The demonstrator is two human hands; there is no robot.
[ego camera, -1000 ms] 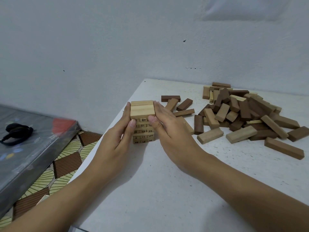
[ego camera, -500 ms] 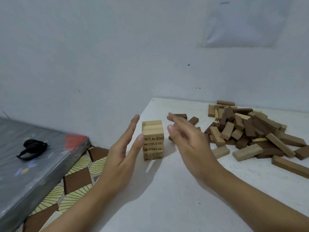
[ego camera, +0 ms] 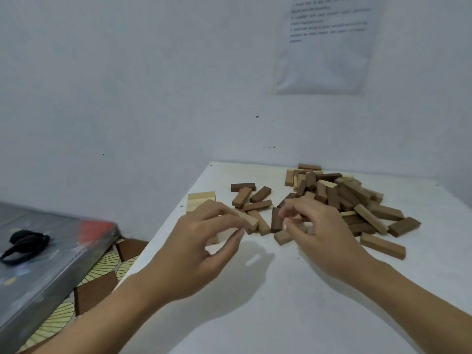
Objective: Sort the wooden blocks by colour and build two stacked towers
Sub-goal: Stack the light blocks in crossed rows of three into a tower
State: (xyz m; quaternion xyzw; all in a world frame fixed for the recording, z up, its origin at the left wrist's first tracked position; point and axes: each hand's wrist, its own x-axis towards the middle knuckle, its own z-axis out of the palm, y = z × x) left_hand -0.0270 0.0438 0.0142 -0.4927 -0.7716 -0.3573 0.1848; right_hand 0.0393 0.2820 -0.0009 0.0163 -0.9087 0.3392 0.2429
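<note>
We see light tower [ego camera: 200,199] begun, dark blocks [ego camera: 260,194] unstacked, pile [ego camera: 352,192] unsorted. Left hand [ego camera: 201,249], right hand [ego camera: 327,236]: fingers [ego camera: 224,213] curled; grip we cannot tell.

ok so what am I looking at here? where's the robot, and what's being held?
No robot: these are a person's two bare hands, filmed by one wide-angle camera worn on the head, looking down. The left hand and right hand hover over a white table. A short tower of light blocks stands behind the left hand. A mixed pile of light and dark blocks lies on the right, with a few loose blocks between. Both hands have curled fingers near loose blocks, but blur hides whether either holds one.
</note>
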